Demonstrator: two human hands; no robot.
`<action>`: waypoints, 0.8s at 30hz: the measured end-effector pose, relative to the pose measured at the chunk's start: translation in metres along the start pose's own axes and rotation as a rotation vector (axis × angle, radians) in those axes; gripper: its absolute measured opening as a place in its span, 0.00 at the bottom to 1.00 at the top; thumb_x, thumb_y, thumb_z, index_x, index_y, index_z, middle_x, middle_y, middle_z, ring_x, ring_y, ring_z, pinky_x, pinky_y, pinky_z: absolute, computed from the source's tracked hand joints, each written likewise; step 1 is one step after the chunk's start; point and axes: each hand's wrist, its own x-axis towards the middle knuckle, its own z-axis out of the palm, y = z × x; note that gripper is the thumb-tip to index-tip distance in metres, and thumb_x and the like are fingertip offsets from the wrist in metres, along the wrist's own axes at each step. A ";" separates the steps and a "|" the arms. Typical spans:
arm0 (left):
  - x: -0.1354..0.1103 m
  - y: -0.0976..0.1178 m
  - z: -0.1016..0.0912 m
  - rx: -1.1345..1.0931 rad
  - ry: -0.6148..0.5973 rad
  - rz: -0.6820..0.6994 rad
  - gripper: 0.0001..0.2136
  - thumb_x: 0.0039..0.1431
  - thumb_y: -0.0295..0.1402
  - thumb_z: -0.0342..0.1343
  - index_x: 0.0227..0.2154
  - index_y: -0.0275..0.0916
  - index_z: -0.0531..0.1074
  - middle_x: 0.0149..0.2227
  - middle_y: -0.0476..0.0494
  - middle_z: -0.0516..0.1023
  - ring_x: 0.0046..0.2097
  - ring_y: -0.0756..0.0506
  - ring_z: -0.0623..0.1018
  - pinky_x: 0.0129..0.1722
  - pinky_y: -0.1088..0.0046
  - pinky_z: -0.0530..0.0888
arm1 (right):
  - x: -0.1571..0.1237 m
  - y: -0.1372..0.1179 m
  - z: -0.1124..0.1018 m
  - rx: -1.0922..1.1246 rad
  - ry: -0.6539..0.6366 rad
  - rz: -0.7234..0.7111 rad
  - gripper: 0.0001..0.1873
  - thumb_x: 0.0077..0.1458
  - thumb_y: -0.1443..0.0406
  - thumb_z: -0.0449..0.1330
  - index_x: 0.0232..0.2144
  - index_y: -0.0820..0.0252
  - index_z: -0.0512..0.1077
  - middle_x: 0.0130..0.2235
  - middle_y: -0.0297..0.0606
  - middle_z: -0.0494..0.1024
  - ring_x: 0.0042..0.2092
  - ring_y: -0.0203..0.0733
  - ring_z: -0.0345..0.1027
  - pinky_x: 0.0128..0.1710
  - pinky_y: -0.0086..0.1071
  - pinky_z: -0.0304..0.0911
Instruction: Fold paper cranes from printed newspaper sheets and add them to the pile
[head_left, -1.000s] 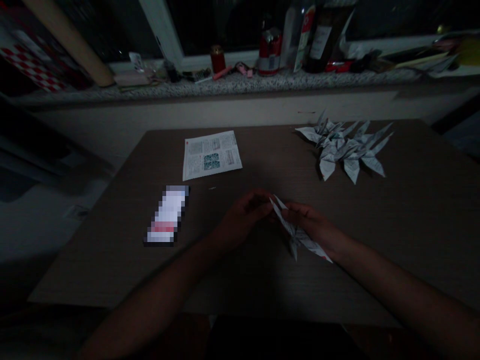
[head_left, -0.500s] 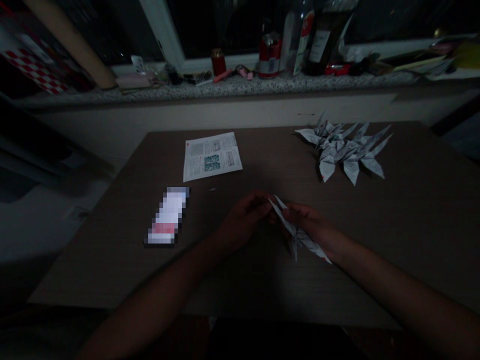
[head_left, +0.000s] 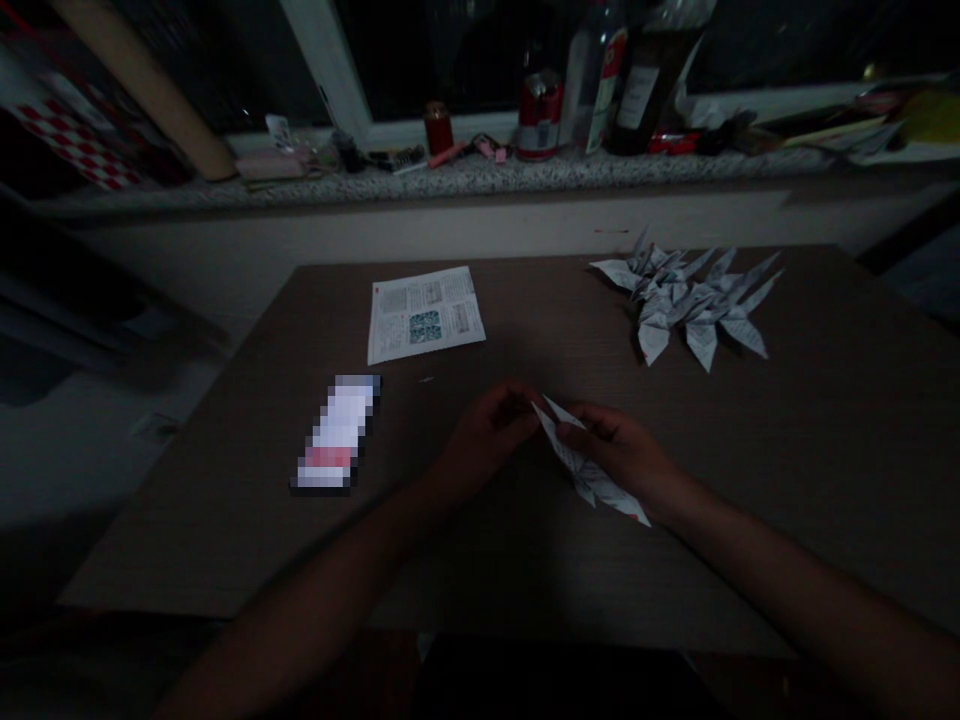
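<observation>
A paper crane (head_left: pixel 584 478) folded from printed white paper lies slanted between my hands, its pointed ends toward the upper left and lower right. My right hand (head_left: pixel 626 452) grips its middle, thumb on top. At the upper left tip, my left hand (head_left: pixel 491 435) is closed with fingertips pinching the paper; the dim light hides the exact contact. Beyond my right hand, several finished-looking paper cranes (head_left: pixel 701 310) sit bunched together at the back right. A flat sheet of printed paper (head_left: pixel 431 312) rests at the back left.
A phone with a lit, pixelated screen (head_left: pixel 337 435) lies on the wooden table (head_left: pixel 225 500), left of my hands. Behind the table, a granite windowsill (head_left: pixel 390 188) carries a red can (head_left: pixel 538 115), bottles (head_left: pixel 637 95), a small jar (head_left: pixel 438 128) and clutter.
The paper crane has turned slightly in my hands, so its lower point now lies flatter and shows more broadly. Both hands stay in nearly the same place.
</observation>
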 end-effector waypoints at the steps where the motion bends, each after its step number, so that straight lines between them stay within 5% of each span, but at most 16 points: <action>1: 0.000 0.001 0.000 0.037 0.001 0.014 0.07 0.59 0.32 0.64 0.37 0.39 0.73 0.37 0.48 0.77 0.41 0.47 0.77 0.44 0.71 0.73 | 0.000 0.000 0.000 -0.044 0.005 -0.018 0.22 0.52 0.46 0.71 0.37 0.57 0.78 0.32 0.34 0.76 0.30 0.38 0.67 0.29 0.31 0.61; 24: -0.002 0.016 -0.010 0.723 -0.066 0.337 0.05 0.62 0.26 0.61 0.40 0.40 0.75 0.41 0.46 0.78 0.43 0.46 0.78 0.45 0.70 0.72 | 0.002 -0.005 -0.004 -0.361 0.034 -0.173 0.17 0.57 0.49 0.66 0.37 0.56 0.80 0.33 0.36 0.78 0.32 0.41 0.68 0.31 0.33 0.61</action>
